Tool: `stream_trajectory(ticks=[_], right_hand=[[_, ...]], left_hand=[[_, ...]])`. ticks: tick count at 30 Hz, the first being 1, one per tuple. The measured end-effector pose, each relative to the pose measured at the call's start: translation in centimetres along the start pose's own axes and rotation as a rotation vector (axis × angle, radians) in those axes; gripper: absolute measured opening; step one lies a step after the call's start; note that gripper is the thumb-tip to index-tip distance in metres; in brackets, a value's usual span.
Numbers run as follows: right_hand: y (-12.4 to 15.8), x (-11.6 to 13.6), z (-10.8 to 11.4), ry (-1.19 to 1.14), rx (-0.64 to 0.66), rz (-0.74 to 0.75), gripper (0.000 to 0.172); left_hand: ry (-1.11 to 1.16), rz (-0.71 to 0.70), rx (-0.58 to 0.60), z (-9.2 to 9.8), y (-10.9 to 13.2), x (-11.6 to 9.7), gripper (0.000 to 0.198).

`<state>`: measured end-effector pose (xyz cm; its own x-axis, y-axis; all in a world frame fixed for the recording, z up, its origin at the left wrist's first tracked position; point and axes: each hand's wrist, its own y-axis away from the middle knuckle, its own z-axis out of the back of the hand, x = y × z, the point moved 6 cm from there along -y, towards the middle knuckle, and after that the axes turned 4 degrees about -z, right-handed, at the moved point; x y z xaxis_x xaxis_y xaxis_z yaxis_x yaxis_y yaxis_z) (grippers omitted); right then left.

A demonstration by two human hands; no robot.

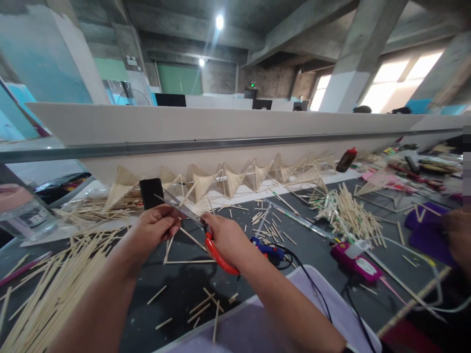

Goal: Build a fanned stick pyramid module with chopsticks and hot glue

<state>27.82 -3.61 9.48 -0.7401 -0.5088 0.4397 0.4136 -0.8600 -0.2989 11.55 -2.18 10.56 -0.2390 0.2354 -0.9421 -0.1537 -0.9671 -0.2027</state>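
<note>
My right hand [228,242] is wrapped round the red handles of a pair of scissors [222,255], whose metal blades point up and left. Close to the blades, my left hand [159,226] is closed in a pinch; what lies between its fingers is hidden. Just below both hands, thin wooden sticks form an angled frame [189,262] on the dark tabletop. Behind the left hand stands a black phone-like slab [151,192]. A row of twisted fan-shaped stick models [232,180] runs along the white partition.
Loose long sticks [62,289] are spread at the left, beside a clear bottle with a pink lid [25,215]. A blue glue gun [270,249], a magenta power strip [356,262] with cables and a stick pile [353,213] lie right. Another person's hand [458,238] shows at the right edge.
</note>
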Motion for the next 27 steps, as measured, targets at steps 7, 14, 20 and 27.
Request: stream_trajectory(ticks=[7, 14, 20, 27], right_hand=[[0.3, 0.2, -0.2, -0.078, 0.063, -0.070, 0.036], [0.2, 0.2, 0.1, -0.083, 0.104, -0.087, 0.034], [0.0, 0.3, 0.1, -0.010, 0.079, -0.012, 0.034], [0.5, 0.5, 0.6, -0.005, 0.034, -0.009, 0.030]], left_hand=[[-0.599, -0.242, -0.216, -0.4, 0.7, -2.5, 0.017], [-0.613, -0.191, -0.217, -0.1, 0.7, -2.5, 0.019], [0.013, 0.110, -0.023, 0.5, 0.3, -0.3, 0.023], [-0.044, 0.011, -0.160, -0.1, 0.3, -1.1, 0.015]])
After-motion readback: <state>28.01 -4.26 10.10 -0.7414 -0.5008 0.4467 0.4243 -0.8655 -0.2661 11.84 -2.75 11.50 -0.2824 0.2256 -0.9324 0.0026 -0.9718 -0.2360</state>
